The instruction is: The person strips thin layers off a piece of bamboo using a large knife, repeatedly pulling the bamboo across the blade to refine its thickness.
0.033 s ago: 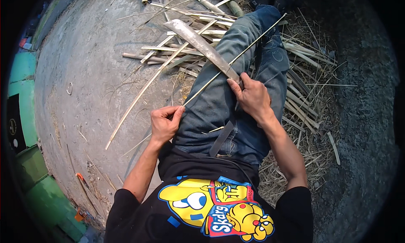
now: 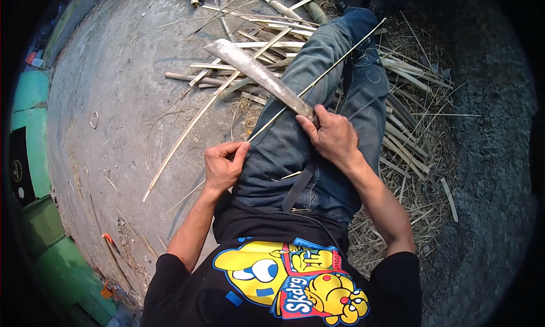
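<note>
My left hand [image 2: 224, 165], beside my left thigh, pinches the near end of a thin bamboo strip [image 2: 340, 59]. That strip runs slantwise over my jeans toward my feet. My right hand [image 2: 334, 138] is closed round the base of a machete [image 2: 258, 74]; the fingers hide how far its handle goes. Its broad grey blade points to the far left and crosses the strip above my thigh. A dark flat strap-like piece [image 2: 299, 186] lies on my lap, near a short pale sliver [image 2: 290, 175].
Split bamboo pieces [image 2: 227, 68] are heaped left of my legs. More slats [image 2: 406, 142] and fine shavings [image 2: 386, 230] lie to the right. One long slat [image 2: 184, 135] stretches over the grey ground at left. Green panels [image 2: 34, 134] stand at the far left.
My right hand and the machete have shifted left and slightly toward me, the blade sliding along the strip. My left hand stays nearly where it was.
</note>
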Tool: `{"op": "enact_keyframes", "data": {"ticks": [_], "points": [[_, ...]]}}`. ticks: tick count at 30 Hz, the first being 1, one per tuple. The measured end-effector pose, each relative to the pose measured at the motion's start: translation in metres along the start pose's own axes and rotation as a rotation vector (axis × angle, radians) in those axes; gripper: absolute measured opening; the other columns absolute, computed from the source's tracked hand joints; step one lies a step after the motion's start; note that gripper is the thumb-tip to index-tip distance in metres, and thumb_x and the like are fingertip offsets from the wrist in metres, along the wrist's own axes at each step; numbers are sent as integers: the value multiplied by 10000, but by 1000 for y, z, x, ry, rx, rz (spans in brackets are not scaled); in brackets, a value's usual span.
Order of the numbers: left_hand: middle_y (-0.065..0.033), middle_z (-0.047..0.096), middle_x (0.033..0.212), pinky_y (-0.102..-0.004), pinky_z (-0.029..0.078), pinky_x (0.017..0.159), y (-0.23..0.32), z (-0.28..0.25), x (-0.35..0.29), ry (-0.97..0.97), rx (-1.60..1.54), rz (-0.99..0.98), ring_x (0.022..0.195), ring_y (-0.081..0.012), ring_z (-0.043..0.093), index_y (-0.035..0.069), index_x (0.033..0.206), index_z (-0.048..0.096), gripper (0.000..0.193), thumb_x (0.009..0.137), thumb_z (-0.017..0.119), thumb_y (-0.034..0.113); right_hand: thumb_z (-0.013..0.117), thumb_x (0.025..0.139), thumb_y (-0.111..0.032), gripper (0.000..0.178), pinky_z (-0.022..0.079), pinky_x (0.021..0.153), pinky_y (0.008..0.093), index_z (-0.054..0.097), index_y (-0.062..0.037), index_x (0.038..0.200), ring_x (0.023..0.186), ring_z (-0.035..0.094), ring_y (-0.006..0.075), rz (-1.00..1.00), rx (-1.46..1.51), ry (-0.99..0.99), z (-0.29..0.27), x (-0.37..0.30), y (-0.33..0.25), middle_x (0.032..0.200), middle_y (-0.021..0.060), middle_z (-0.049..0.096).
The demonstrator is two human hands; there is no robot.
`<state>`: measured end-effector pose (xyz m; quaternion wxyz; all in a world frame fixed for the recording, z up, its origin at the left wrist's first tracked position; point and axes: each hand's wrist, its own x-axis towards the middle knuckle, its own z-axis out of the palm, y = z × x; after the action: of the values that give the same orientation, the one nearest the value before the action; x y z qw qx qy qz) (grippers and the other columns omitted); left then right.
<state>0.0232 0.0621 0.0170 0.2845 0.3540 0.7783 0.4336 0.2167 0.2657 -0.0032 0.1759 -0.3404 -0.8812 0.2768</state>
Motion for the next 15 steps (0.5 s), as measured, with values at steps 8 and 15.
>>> {"op": "enact_keyframes", "data": {"ticks": [8,15], "points": [[-53,618,630,-273,371,524,-25,-35,-16,15,193,130,577,-81,507,-53,894,755,154,934,735,95,613,961,-569,526,525,515,511,578,-54,859,632,691,413,199,-35,-43,-18,16,21,649,200,663],[-80,557,583,-298,342,495,-68,-97,-38,67,291,141,503,-124,465,-31,856,744,111,895,755,73,602,970,-567,525,537,534,515,580,-50,876,629,689,416,198,-196,-1,-35,28,50,659,194,671]]}}
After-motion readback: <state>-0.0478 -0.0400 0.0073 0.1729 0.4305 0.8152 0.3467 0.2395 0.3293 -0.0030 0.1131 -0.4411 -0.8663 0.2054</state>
